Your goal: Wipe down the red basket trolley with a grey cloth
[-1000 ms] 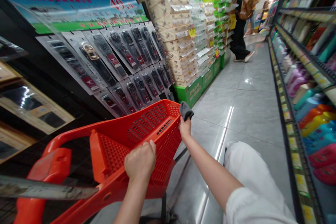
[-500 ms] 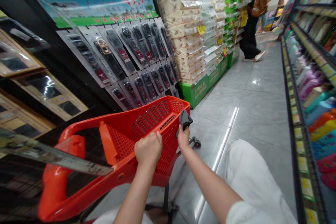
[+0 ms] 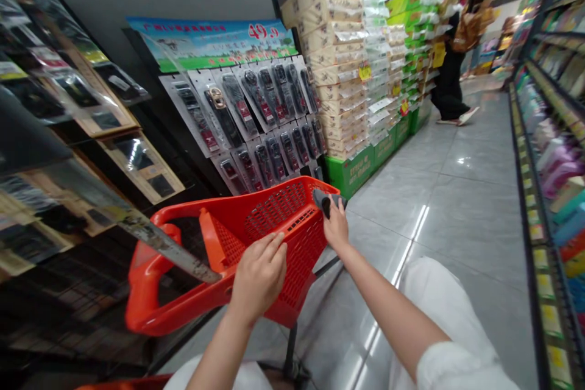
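A red plastic shopping cart (image 3: pixel 192 256) stands in front of me, tilted in the view, its mesh basket turned toward the aisle. My left hand (image 3: pixel 260 274) rests on the basket's near rim, fingers curled over the edge. My right hand (image 3: pixel 336 225) reaches to the basket's far corner and is closed on a dark grey cloth (image 3: pixel 323 200), which it presses against the rim there. My white sleeve (image 3: pixel 457 365) shows at the lower right.
Packaged belts (image 3: pixel 256 116) hang on a rack to the left, with stacked tissue packs (image 3: pixel 342 55) beyond. Shelves of bottles (image 3: pixel 553 164) line the right side. A person in black (image 3: pixel 450 73) stands far down the grey tiled aisle (image 3: pixel 439 207).
The view swung left and the cart shifted right in it. My right hand moved the cloth along the basket's far rim. My left hand's fist loosened, its fingers lying over the rim.
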A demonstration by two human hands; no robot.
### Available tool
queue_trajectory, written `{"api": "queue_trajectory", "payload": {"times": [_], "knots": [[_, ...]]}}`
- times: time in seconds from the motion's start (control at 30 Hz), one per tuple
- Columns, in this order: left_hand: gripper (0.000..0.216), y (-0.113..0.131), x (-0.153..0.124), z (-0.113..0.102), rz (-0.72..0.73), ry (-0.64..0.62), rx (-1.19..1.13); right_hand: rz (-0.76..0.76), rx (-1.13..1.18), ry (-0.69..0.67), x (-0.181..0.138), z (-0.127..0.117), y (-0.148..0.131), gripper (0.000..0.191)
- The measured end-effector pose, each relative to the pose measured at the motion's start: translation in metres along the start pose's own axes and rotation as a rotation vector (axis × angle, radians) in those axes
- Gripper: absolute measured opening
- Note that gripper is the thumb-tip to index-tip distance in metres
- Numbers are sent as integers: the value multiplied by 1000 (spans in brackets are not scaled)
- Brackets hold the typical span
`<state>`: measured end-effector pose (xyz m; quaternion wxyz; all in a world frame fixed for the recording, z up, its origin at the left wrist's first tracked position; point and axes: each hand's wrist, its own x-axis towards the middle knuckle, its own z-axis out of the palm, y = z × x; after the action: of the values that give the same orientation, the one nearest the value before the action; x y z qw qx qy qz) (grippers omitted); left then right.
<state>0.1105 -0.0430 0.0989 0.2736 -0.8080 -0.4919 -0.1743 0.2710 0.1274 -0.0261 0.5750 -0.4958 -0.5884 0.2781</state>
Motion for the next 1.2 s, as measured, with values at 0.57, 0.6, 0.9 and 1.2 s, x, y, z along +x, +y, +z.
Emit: {"api": "queue_trajectory", "payload": {"times": [0.57, 0.6, 0.9, 1.2], "knots": [[63, -73, 21, -86, -606, 324, -1748, -335, -278, -423, -30, -6, -54, 74], [63, -74, 20, -84, -601, 313, -1773, -362, -268, -437, -39, -2, -64, 73], [60, -69, 16, -85, -610, 360, -1758, -607, -170, -550, -95, 17, -101, 85], [59, -59, 21, -81, -633, 487, -1663, -466, -245, -442, -106, 28, -111, 84]]}}
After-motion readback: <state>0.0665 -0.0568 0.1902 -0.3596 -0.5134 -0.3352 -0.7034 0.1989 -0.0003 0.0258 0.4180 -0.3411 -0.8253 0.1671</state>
